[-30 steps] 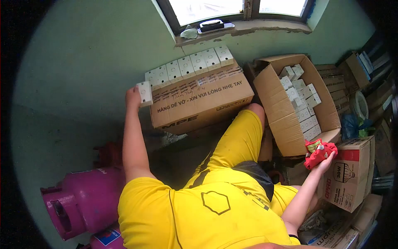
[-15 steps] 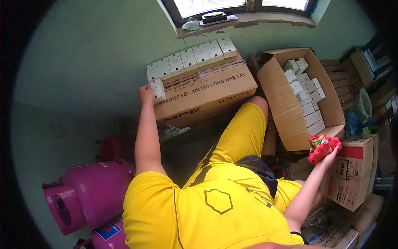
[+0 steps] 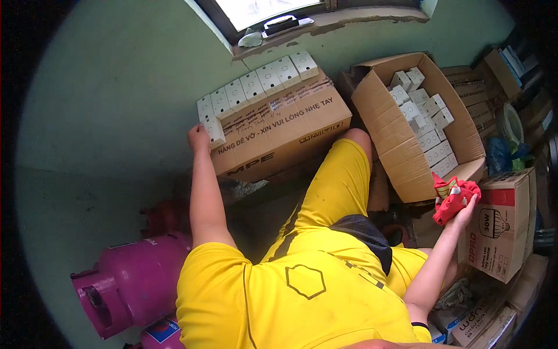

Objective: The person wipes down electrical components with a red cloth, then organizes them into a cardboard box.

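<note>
My left hand (image 3: pixel 199 138) is closed on a white electrical box (image 3: pixel 215 132) at the left end of the closed cardboard carton (image 3: pixel 285 125). Behind it, a row of several similar white boxes (image 3: pixel 253 86) runs along the carton's back edge. At the right, my right hand (image 3: pixel 467 210) is wrapped round a crumpled red cloth (image 3: pixel 449 200). That cloth is near the lower corner of an open cardboard box (image 3: pixel 392 136), which holds many more white boxes (image 3: pixel 427 139).
Pink gas cylinders (image 3: pixel 139 279) stand at the lower left. A lamp carton (image 3: pixel 500 232) is beside my right arm. A window sill (image 3: pixel 349 17) with small items runs above. Tape and a blue bag (image 3: pixel 499 156) lie at the right.
The view has shifted slightly. My left hand remains at the white box by the row, and my right hand still has the red cloth.
</note>
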### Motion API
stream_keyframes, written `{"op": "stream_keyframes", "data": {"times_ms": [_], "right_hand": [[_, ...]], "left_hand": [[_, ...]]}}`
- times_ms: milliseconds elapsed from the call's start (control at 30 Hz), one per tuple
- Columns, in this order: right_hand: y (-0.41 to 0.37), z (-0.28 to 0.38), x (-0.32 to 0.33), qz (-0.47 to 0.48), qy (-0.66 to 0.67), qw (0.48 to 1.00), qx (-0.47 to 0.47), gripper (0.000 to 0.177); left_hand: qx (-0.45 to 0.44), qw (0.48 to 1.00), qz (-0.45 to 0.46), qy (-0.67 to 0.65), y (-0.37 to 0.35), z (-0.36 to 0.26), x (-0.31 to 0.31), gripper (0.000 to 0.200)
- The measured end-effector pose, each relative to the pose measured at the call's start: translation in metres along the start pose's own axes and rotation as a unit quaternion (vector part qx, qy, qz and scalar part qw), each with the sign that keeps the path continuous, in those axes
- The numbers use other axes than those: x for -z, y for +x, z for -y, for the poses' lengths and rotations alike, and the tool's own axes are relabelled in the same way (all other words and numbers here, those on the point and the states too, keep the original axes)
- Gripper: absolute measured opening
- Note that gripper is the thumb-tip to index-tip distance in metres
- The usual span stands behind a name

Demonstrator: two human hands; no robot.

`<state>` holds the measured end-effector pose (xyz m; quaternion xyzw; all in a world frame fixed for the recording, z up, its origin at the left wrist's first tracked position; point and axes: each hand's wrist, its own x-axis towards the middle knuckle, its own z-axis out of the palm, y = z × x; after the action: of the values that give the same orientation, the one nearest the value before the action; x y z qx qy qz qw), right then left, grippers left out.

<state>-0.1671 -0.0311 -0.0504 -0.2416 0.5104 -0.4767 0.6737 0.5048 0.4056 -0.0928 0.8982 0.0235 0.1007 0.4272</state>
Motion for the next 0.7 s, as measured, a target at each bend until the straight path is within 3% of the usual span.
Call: {"op": "stream_keyframes", "data": {"times_ms": [167,267,367,467,567,700], "right_hand": [[0.013,-0.003,0.011,0.019,-0.01,1.0,0.009,0.064],[0.024,-0.008,0.016,0.0,-0.001,1.0,0.026,0.064],[0.021,-0.007,0.016,0.015,0.005,1.0,-0.005,0.064],[0.03,-0.01,0.023,0.019,0.011,1.0,-0.008,0.064],[0.027,-0.01,0.021,0.038,0.007,0.999,-0.027,0.064],[0.018,-0.007,0.012,0.008,0.011,1.0,-0.009,0.063]], "left_hand": [[0.01,0.999,0.014,-0.039,0.017,0.013,-0.008,0.031],[-0.017,0.996,-0.064,0.061,0.029,0.027,-0.01,0.034],[-0.178,0.955,-0.181,0.151,-0.028,-0.043,0.016,0.031],[-0.261,0.906,-0.008,0.334,-0.056,-0.084,0.025,0.026],[-0.224,0.885,0.095,0.398,-0.068,-0.106,0.015,0.024],[-0.215,0.886,0.112,0.396,-0.056,-0.101,-0.001,0.027]]}}
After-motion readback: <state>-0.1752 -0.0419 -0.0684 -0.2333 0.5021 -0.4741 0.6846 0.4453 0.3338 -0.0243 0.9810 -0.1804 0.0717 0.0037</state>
